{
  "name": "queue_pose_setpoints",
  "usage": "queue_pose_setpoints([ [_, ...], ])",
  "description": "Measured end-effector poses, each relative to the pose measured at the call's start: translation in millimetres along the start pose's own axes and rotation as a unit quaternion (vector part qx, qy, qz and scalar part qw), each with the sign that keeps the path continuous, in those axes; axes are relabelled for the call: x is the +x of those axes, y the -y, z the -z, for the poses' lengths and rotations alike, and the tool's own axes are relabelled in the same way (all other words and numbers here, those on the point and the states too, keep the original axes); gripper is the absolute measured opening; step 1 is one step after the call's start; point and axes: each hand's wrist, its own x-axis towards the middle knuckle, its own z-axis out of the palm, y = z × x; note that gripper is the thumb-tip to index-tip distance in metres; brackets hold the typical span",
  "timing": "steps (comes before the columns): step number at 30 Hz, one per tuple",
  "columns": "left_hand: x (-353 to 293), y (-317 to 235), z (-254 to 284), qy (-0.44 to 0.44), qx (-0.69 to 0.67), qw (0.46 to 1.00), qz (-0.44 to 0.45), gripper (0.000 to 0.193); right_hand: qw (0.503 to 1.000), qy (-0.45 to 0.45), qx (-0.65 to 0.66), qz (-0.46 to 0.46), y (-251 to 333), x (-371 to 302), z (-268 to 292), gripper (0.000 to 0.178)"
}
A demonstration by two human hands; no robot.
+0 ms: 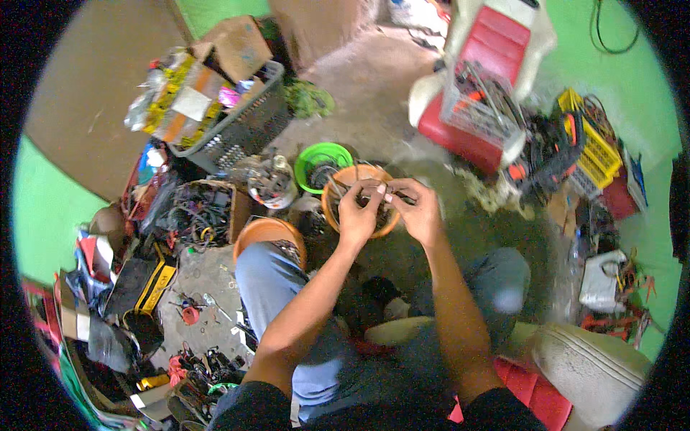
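My left hand (358, 217) and my right hand (421, 214) meet in front of me, fingertips pinched together. Between them seems to be a small dark piece, too small and blurred to name. Both hands are above an orange bowl (325, 202), which they partly cover. Dark bits and a thin rod-like tool show inside that bowl. Just beyond it on the left sits a bright green basin (302, 167) with dark parts in it. A second orange tub (253, 228) stands beside my left knee.
A grey crate (251, 133) of boxes and packaging stands far left. On a red-and-white chair (497, 36) rests a clear bin (460, 108) of tools. A yellow crate (595, 154) lies right. A black-and-yellow box (133, 287) and loose parts cover the left floor.
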Motion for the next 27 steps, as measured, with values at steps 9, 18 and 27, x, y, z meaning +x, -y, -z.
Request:
queue_pose_setpoints([
  [9, -11.9, -97.8, 108.6, -0.025, 0.032, 0.994, -0.105, 0.019, 0.976, 0.158, -0.006, 0.153, 142.1, 17.1, -43.1, 0.023],
  [18, -18.2, -69.8, 118.6, -0.029, -0.378, 0.919, 0.111, 0.016, 0.97, 0.15, 0.167, 0.095, 119.8, 1.4, -51.9, 0.022],
  [27, -6.0, -57.6, 95.1, -0.011, -0.524, 0.822, 0.223, 0.026, 0.972, 0.135, 0.193, 0.021, 110.0, 11.3, -26.1, 0.017],
])
